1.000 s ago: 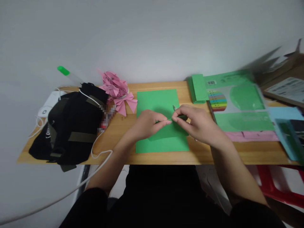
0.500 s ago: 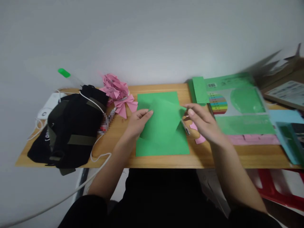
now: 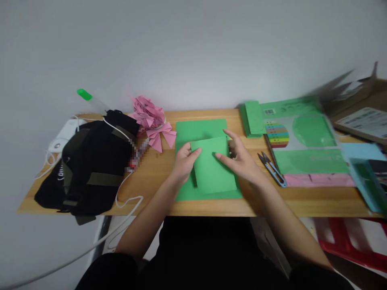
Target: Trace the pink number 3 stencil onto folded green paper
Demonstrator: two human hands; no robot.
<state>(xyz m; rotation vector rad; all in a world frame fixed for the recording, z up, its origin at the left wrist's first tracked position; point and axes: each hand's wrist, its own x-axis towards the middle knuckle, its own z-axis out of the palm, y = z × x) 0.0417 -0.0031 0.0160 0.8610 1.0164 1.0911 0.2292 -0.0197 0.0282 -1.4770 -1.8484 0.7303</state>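
Above a larger green sheet point(image 3: 201, 127) on the wooden table, both hands hold a smaller rectangle of green paper point(image 3: 215, 171), which looks folded. My left hand point(image 3: 185, 163) pinches its upper left corner, thumb on the front face. At the right edge is my right hand point(image 3: 242, 159), with its thumb on the front, index finger stretched upward and the other fingers partly hidden behind the paper. Blue-handled thread snips point(image 3: 272, 169) lie to the right of this hand, apart from it.
Pink folded paper pieces point(image 3: 148, 112) and a black bag point(image 3: 93, 165) with a white cable sit on the left. A stack of green strips point(image 3: 253, 119), a green paper pack point(image 3: 311, 161) and a cardboard box point(image 3: 363, 108) occupy the right.
My right hand has moved left onto the green paper. The upper paper now shows as a smaller rectangle between both hands. The snips on the right have come into plain view.
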